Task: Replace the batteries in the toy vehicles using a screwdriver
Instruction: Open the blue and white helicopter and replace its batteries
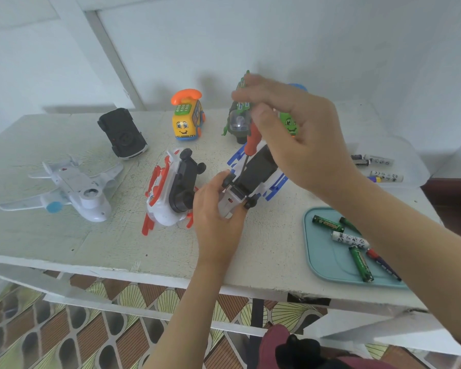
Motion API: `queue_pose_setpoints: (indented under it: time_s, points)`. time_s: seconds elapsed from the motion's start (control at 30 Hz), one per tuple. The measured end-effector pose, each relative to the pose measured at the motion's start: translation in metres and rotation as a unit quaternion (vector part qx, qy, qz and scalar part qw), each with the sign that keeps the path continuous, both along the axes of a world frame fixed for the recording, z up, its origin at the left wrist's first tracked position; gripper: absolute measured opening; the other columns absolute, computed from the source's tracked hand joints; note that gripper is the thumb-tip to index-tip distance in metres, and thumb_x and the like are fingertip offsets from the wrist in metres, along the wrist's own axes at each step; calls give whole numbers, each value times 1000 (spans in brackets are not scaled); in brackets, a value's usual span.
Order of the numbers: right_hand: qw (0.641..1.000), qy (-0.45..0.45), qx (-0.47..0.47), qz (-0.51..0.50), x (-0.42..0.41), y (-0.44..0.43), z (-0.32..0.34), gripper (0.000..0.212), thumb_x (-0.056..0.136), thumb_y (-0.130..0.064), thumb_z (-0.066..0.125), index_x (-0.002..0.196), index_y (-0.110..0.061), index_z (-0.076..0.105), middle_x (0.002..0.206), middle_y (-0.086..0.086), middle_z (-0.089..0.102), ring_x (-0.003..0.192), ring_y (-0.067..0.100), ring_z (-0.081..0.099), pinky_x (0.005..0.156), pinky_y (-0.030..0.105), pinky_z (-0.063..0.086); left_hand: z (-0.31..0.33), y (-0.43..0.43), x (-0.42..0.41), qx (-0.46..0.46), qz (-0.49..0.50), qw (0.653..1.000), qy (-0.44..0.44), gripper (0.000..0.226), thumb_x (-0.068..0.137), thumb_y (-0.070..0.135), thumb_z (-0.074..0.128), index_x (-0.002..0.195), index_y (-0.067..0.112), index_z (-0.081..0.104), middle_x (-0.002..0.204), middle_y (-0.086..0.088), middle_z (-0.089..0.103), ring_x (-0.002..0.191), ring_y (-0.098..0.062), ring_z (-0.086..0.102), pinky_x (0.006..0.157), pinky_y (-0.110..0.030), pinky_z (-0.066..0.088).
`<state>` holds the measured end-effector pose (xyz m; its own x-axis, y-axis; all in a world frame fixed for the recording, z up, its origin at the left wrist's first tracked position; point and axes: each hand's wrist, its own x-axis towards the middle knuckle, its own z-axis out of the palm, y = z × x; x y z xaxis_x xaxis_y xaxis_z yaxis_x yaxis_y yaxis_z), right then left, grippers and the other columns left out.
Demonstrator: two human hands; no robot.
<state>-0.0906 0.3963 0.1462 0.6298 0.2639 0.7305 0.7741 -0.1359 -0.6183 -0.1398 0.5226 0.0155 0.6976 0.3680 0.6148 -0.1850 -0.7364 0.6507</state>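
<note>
7 toys or so sit on the surface (64, 235), and the job looks to be in its middle. The blue toy (258, 166) is tipped belly-up at centre, gripped at its near end by the left hand (218, 209). The right hand (298, 134) pinches the screwdriver (252, 142) by its red handle, tip down on the toy's dark underside. Its cover seems to be on, so I judge a screw is being turned; loosening or tightening, I cannot tell.

To the left, the red toy (171, 187), black car (123, 133) and plane (75, 187) also lie belly-up, whether done or waiting is unclear. The yellow toy (186, 118) and helicopter (238, 121) stand upright at the far edge, probably untouched.

Loose batteries (350, 238) lie in the tray (312, 243) near right; far batteries (375, 161) lie beyond it.
</note>
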Motion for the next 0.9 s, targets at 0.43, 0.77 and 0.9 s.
queue_pose_setpoints:
  time_s: [0.43,0.77,0.9]
  points:
    - [995,42,12,90,3,-5,-2,27,98,-9,42,114,-14,64,67,10,64,63,3,57,76,13,37,0,-1,0,-5,-1,1000,3,53,73,10,84,119,7,59,106,3,63,95,-14,55,89,-4,31]
    - [1000,3,-2,6,7,-4,2,19,93,-8,56,105,-11,70,63,-2,67,65,6,65,100,15,33,1,-1,-1,-10,-1,1000,-2,49,74,13,79,119,5,60,107,2,63,95,-17,55,89,-6,32]
    - [1000,17,-5,5,8,-5,1,24,93,-15,50,102,-9,72,68,-3,68,68,6,62,94,25,41,0,-1,0,-8,-2,1000,1,51,73,12,80,119,6,60,108,2,63,96,-18,56,89,-5,31]
